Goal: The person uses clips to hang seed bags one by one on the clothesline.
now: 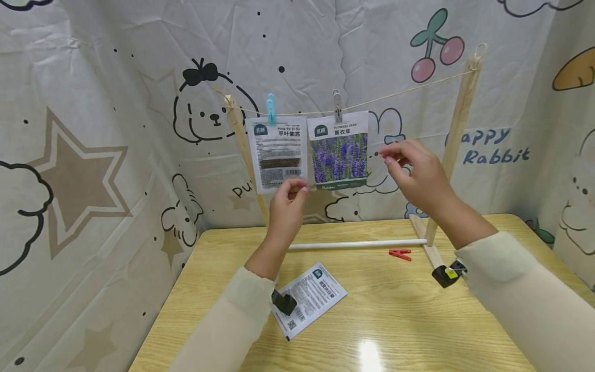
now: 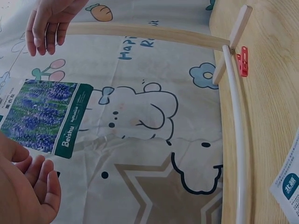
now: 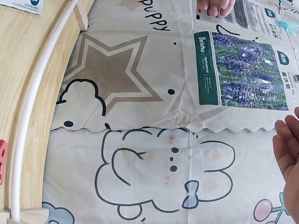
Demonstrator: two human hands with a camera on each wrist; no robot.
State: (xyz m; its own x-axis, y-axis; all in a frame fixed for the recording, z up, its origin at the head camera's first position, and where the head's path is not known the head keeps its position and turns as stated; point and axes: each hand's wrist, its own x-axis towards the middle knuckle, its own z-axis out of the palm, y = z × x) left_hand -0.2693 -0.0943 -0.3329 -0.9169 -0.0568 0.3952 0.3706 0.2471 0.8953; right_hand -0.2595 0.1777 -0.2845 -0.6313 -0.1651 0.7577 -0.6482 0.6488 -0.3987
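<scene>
Two seed packets hang side by side from a string point(image 1: 400, 94). A blue clothespin point(image 1: 271, 108) holds the white printed packet point(image 1: 279, 147) at its top edge. The lavender seed packet point(image 1: 339, 155) hangs from a grey clothespin point(image 1: 337, 106), its purple flower picture facing me. My left hand point(image 1: 285, 209) is at the lower right corner of the printed packet, fingers loosely bent; whether it touches the packet I cannot tell. To the right of the lavender packet, my right hand point(image 1: 420, 173) is held in the air, apart from it, with nothing between its relaxed fingers point(image 3: 286, 149).
The string runs between two wooden posts point(image 1: 457, 129), joined low down by a white rod point(image 1: 358, 244). A red clothespin point(image 1: 400, 254) lies on the table point(image 1: 395, 320) near the right post. Another white seed packet point(image 1: 311, 297) lies under my left wrist. A patterned cloth hangs behind.
</scene>
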